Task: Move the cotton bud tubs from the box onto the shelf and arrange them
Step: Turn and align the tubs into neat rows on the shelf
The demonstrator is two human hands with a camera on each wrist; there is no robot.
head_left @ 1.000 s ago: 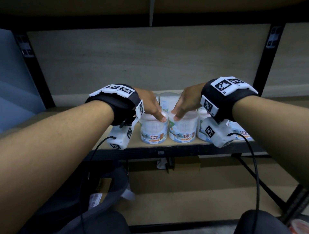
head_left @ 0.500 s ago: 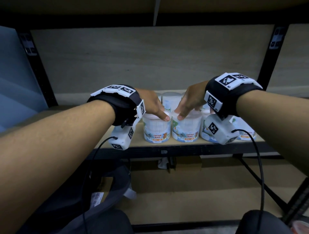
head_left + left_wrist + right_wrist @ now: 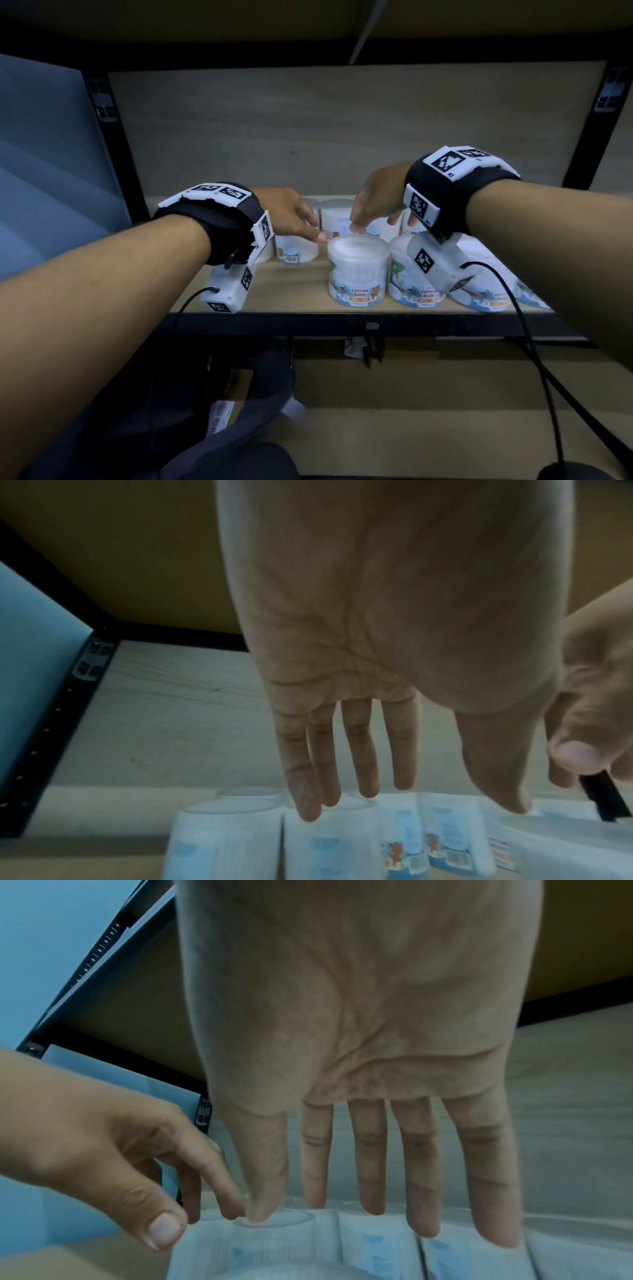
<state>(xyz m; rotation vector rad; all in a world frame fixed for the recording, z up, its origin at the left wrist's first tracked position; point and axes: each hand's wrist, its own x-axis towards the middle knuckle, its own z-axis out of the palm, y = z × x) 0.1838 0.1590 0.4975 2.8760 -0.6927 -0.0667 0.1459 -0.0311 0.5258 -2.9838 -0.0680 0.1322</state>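
Several white cotton bud tubs with blue labels stand on the wooden shelf (image 3: 281, 294). One front tub (image 3: 358, 270) stands near the shelf edge, with a second tub (image 3: 399, 274) to its right, partly hidden by my wrist camera. Another tub (image 3: 296, 251) sits further back on the left. My left hand (image 3: 313, 233) hovers with straight fingers beside the front tub's lid, holding nothing. My right hand (image 3: 370, 224) hangs just above that lid, fingers pointing down and empty. In the wrist views, the left hand (image 3: 394, 802) and right hand (image 3: 359, 1218) spread flat over the tubs (image 3: 226, 842).
A black front rail (image 3: 342, 323) edges the shelf, and black uprights (image 3: 116, 164) stand at both sides. Bare board lies left of the tubs. A dark bag (image 3: 246, 404) and a lower cardboard surface (image 3: 411, 428) lie below. A cable (image 3: 534, 359) trails from my right wrist.
Both index fingers have come off the lids of the two front tubs. My right hand has risen, and my left hand has drawn back and to the left.
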